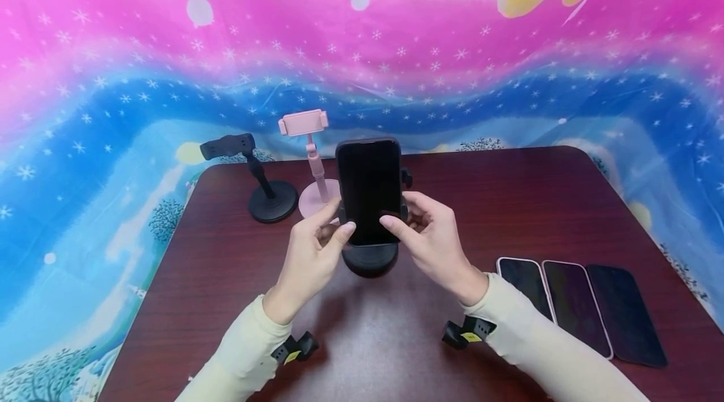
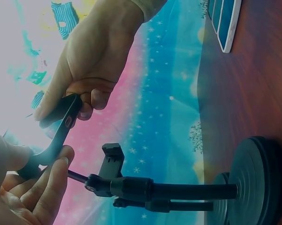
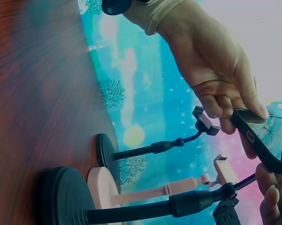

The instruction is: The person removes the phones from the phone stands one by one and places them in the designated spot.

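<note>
Both hands hold a black phone (image 1: 371, 195), upright with its dark screen toward me. My left hand (image 1: 311, 248) pinches its lower left corner, thumb in front and fingers behind. The lower right is gripped likewise by my right hand (image 1: 435, 239). Behind the phone stands a black phone stand (image 2: 192, 191), its round base (image 1: 370, 262) showing below. A dark knob-like part (image 1: 407, 178) sticks out to the phone's right. From the stand's joint a thin rod (image 2: 77, 176) runs toward the phone. Fingers hide where they meet; I cannot tell whether the phone is clamped.
Behind on the left are another black phone stand (image 1: 273, 201) and a pink phone stand (image 1: 317, 169). At the right lie three phones side by side: one white-edged (image 1: 523, 279), one pink-edged (image 1: 574, 301), one black (image 1: 625, 314). A patterned cloth (image 1: 430, 88) hangs behind the table (image 1: 220, 301).
</note>
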The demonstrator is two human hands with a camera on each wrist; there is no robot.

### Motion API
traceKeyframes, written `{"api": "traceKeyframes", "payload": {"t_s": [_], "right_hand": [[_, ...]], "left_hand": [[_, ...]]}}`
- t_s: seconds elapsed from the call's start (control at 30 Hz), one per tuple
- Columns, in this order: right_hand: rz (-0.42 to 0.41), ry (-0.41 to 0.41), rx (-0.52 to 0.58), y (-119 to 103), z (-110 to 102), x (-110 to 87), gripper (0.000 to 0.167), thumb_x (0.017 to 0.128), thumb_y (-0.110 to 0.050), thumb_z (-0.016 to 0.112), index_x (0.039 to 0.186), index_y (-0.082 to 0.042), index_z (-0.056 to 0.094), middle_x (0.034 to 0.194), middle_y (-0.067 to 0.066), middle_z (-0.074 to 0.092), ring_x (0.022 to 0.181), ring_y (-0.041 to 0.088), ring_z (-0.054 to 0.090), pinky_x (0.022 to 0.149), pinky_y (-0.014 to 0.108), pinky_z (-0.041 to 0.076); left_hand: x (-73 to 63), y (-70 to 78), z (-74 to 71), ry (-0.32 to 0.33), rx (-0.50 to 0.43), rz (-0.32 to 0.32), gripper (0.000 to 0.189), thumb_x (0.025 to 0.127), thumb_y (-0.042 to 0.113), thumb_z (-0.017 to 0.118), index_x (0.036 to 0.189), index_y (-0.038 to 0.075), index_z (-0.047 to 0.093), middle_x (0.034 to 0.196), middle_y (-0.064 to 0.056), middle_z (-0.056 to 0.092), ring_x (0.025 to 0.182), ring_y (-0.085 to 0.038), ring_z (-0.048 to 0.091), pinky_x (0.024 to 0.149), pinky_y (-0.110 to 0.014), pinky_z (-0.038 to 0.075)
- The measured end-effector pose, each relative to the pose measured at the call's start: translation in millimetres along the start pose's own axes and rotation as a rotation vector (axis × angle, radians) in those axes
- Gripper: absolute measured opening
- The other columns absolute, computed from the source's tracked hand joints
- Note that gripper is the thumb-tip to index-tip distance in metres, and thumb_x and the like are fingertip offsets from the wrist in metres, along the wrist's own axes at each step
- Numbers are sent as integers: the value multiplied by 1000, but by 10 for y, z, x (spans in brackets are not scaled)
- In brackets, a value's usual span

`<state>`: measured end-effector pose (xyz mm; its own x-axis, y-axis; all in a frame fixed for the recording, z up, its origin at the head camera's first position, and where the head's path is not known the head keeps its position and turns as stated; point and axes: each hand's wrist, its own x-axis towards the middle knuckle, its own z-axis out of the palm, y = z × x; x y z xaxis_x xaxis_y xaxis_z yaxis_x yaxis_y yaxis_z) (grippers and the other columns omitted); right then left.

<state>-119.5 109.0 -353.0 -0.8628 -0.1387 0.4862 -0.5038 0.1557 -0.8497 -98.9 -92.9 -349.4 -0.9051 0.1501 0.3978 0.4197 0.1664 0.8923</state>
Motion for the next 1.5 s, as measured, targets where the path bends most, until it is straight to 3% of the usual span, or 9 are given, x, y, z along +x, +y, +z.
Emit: {"api": "traceKeyframes", "payload": {"t_s": [0.4, 0.6, 0.77, 1.0, 1.13, 1.27, 1.5], "right_hand": [[16, -4, 22, 39, -24, -47, 29, 85, 5, 76, 113, 3, 69, 87, 20, 75, 63, 2, 60, 53, 19, 52], [30, -4, 36, 54, -27, -79, 27, 86, 5, 76, 111, 4, 68, 87, 22, 75, 64, 0, 61, 53, 18, 52], [35, -20, 52, 68, -20, -104, 27, 87, 3, 75, 113, 2, 68, 90, 22, 75, 65, 2, 65, 55, 20, 55], [53, -38, 67, 75, -17, -146, 27, 88, 2, 75, 113, -1, 67, 94, 20, 76, 68, 4, 67, 54, 23, 55], [48, -44, 62, 77, -11, -155, 27, 88, 2, 75, 114, -2, 68, 93, 19, 76, 67, 4, 65, 53, 23, 54], [50, -62, 71, 65, -11, -154, 26, 89, 2, 74, 114, -2, 67, 94, 20, 76, 71, 5, 68, 56, 24, 57], [75, -142, 18, -27, -58, -86, 27, 93, -5, 71, 119, -6, 66, 103, 13, 73, 78, 9, 72, 68, 27, 62]], "left_hand": [[-34, 0, 31, -12, -13, -42, 47, 96, 4, 66, 142, 2, 56, 135, -17, 66, 97, -27, 75, 70, -44, 65], [-51, 12, 20, -32, 16, -33, 47, 97, 8, 67, 142, 5, 57, 134, -15, 67, 98, -26, 76, 70, -33, 65], [-65, 3, 8, -37, 55, -17, 47, 97, 10, 68, 143, 11, 58, 132, -10, 69, 89, -17, 76, 69, -28, 64], [-82, -7, 15, -23, 95, -14, 44, 95, 12, 70, 139, 12, 61, 111, -10, 75, 72, -7, 71, 63, -29, 63], [-81, -5, 19, -13, 83, -20, 40, 96, 13, 70, 136, 10, 63, 105, -12, 75, 71, -7, 70, 60, -31, 63], [-64, -5, 23, -17, 104, -31, 35, 99, 18, 67, 133, 11, 65, 108, -9, 76, 76, -7, 69, 60, -30, 62], [-50, 0, 21, -32, 114, -46, 33, 100, 20, 66, 131, 12, 65, 99, -9, 76, 69, -8, 67, 56, -31, 60]]}}
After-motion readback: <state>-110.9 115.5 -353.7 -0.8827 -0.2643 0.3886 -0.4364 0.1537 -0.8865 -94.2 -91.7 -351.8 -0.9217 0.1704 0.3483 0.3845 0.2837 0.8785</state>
